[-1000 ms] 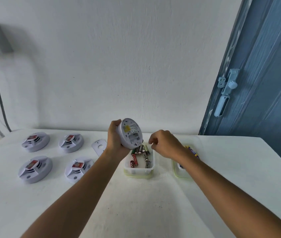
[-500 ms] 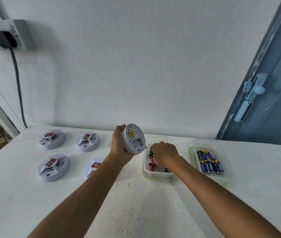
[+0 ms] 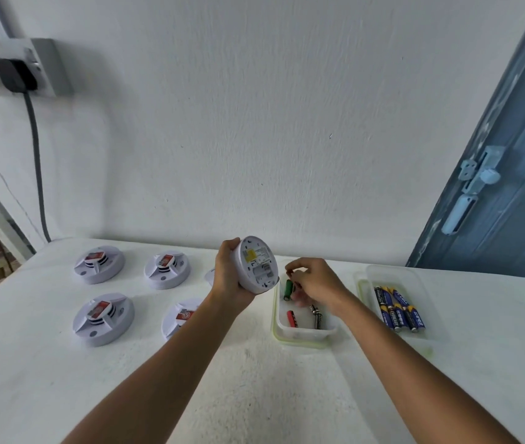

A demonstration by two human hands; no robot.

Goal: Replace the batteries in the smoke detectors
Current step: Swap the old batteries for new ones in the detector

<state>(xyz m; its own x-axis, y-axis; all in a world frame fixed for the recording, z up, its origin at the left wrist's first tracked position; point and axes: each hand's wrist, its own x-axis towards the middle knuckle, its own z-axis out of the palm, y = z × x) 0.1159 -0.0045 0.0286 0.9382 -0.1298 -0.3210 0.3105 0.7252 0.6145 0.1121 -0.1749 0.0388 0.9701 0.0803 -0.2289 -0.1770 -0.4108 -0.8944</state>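
Here, my left hand (image 3: pixel 229 277) is wrapped around the rim of a white smoke detector (image 3: pixel 257 265), fingers and thumb curled on its edge, holding it up off the white table (image 3: pixel 254 379) with its back tilted toward me; I can see a yellow label and an open recess in that back, though whether any battery sits in it is too small to tell. My right hand (image 3: pixel 317 283) hovers just beside it, over the near container (image 3: pixel 303 334), a clear tub with a greenish rim. The fingers (image 3: pixel 293 274) of that hand are curled in together at the tips, but I cannot tell whether they pinch anything. Just below them in the tub stands a green battery (image 3: pixel 288 290), with a red battery (image 3: pixel 292 318) and a dark, worn one (image 3: pixel 316 316) lying nearer me. To the right, well apart from my hand, a second clear tray (image 3: pixel 415 283) holds a row of blue batteries (image 3: pixel 399 310) lying side by side. On the left of the table four more detectors rest face up: two at the back (image 3: pixel 99 264) (image 3: pixel 167 269) and two at the front (image 3: pixel 103 318) (image 3: pixel 181 318), the last partly hidden by my left forearm.
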